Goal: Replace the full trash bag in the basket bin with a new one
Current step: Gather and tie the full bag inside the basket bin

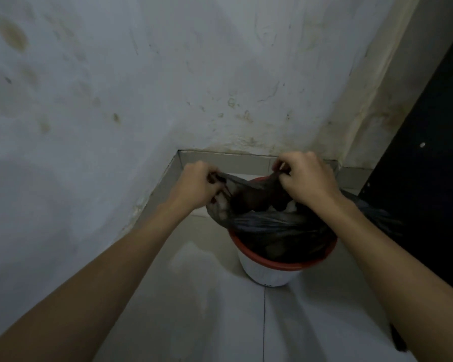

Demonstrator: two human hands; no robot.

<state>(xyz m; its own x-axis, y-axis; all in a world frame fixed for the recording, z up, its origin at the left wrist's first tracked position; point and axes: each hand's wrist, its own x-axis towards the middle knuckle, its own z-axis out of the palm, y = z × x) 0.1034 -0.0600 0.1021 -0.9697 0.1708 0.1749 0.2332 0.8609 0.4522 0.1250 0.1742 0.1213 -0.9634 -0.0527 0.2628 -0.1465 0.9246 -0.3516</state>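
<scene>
standing in a corner of the tiled floor [194, 322], the basket bin [270, 273] has a white body and a red rim, close to a stained wall [115, 74]. the black trash bag [272, 223] sits inside it, full, its top bunched above the rim. the left hand [198, 185] has its fingers curled tight around one gathered flap of the bag; the right hand [307, 177] pinches the opposite flap, fingers closed on it. both flaps are pulled up and apart over the bin.
</scene>
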